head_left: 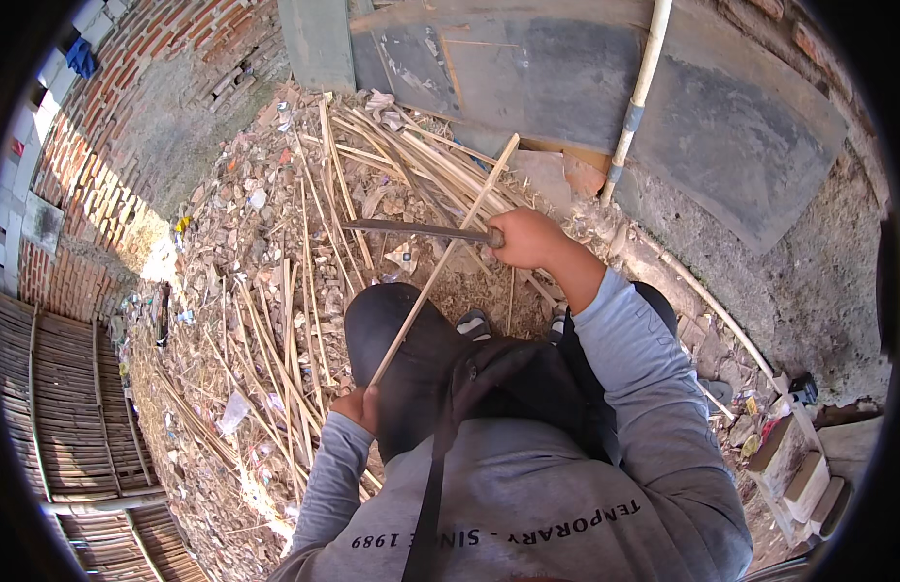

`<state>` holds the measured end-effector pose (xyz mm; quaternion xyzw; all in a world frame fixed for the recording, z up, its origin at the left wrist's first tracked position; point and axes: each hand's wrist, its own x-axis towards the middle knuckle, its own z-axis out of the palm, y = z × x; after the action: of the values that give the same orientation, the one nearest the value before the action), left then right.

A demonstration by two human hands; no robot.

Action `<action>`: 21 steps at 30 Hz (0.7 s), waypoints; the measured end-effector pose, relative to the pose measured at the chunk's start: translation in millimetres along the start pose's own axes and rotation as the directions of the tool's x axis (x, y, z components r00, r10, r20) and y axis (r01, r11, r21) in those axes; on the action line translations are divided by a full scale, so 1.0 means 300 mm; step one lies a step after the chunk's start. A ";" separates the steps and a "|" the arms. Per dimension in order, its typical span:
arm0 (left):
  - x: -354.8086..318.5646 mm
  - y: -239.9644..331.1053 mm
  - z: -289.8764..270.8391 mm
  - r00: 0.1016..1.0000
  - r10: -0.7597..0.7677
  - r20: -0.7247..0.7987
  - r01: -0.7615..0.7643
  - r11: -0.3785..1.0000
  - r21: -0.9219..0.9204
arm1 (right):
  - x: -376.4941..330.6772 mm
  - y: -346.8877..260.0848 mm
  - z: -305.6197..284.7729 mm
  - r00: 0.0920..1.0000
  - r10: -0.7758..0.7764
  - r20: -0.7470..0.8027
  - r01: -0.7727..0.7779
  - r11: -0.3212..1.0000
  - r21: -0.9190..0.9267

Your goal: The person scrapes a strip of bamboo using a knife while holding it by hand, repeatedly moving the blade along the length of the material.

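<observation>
A long pale bamboo strip (423,293) slants across my left thigh, its far end pointing up and to the right. Its near end is gripped by my left hand (360,408), which is closed beside the thigh. My right hand (523,239) is wrapped round the handle of a machete (411,229). The dark blade points left and lies across the strip, close to my right fist; whether it cuts into the strip I cannot tell. Past the blade, a pile of similar bamboo strips (411,155) lies on the ground. More loose strips (290,349) lie to my left.
Rubble and litter (217,233) cover the ground. A brick wall (149,78) stands at the far left, a bamboo slat panel (66,388) at the left. A pale upright pipe (639,92) rises before dark boards (731,126). Wooden blocks (804,475) sit at the lower right.
</observation>
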<state>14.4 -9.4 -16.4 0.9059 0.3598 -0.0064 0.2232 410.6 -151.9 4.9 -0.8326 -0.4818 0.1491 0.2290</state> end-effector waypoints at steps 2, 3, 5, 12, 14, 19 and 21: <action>0.001 0.000 0.000 1.000 0.011 -0.003 -0.011 1.000 -0.015 | 0.002 0.007 0.003 1.000 -0.006 -0.005 0.006 1.000 0.006; 0.001 0.001 0.000 1.000 0.012 -0.006 -0.012 1.000 -0.018 | 0.003 0.009 0.004 1.000 -0.009 -0.006 0.009 1.000 0.009; -0.001 0.002 -0.001 1.000 0.014 -0.012 -0.014 1.000 -0.025 | 0.003 0.010 0.006 1.000 -0.014 -0.010 0.014 1.000 0.009; -0.002 -0.009 0.005 1.000 0.020 -0.021 -0.021 0.999 -0.038 | 0.006 0.011 0.010 1.000 -0.001 -0.005 0.001 1.000 0.022; 0.000 -0.008 0.006 1.000 0.020 -0.022 -0.021 0.999 -0.047 | 0.005 0.011 0.012 1.000 -0.002 -0.013 0.002 1.000 0.021; -0.001 0.003 -0.003 1.000 -0.015 -0.015 0.014 0.997 -0.071 | 0.007 0.000 0.008 1.000 0.002 -0.009 -0.002 1.000 0.017; 0.001 0.007 -0.008 1.000 -0.017 -0.007 0.016 0.997 -0.080 | 0.008 0.003 0.011 1.000 -0.001 -0.008 0.001 1.000 0.011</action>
<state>15.6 -9.7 -13.5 0.8933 0.3683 0.0098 0.2576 411.0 -149.4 1.5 -0.8317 -0.4805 0.1480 0.2355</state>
